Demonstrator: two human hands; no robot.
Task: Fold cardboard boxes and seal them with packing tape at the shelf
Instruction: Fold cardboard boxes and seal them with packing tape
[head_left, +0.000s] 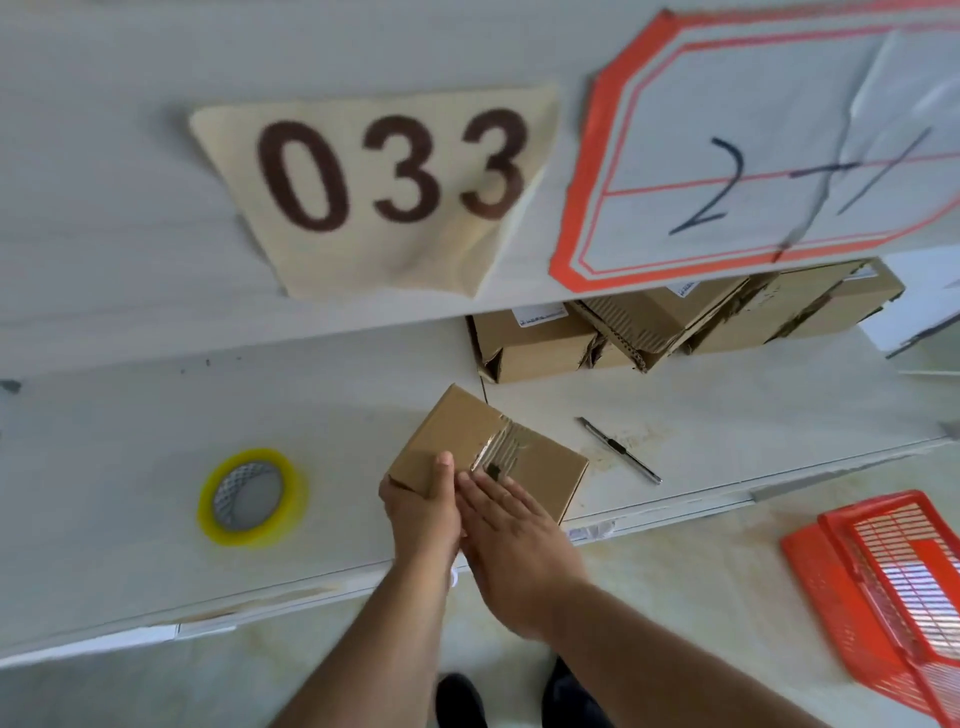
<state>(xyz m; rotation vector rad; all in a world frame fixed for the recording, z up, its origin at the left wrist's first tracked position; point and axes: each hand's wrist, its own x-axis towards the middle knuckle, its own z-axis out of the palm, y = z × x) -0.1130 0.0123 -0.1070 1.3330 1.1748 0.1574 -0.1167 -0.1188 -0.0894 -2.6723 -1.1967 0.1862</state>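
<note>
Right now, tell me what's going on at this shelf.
A person is sealing a small brown cardboard box on the white shelf. The left hand grips its near corner while the right hand lies flat, pressing clear tape over the seam. The yellow-rimmed roll of packing tape lies to the left, a slim metal utility knife to the right.

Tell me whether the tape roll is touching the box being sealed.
Apart. The head view shows bare shelf between the tape roll and the box.
</note>
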